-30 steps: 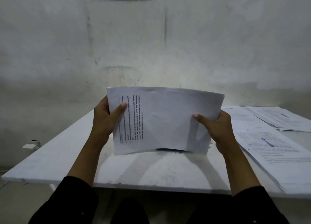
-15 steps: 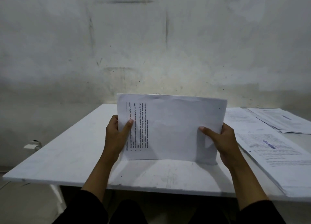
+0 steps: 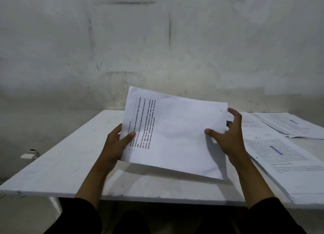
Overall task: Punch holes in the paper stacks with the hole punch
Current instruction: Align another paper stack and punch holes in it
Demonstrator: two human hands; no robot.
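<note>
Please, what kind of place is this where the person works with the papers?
Probably a plain workroom or makeshift office corner. A bare white table stands against a stained, unpainted wall, and stacks of printed documents lie on it at the right. No hole punch is visible.

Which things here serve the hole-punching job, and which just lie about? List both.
Job: held stack, gripped by left hand, right hand at its far edge; paper stacks at right and far right. No punch shows.
Lying about: white table, wall, white fitting.
</note>
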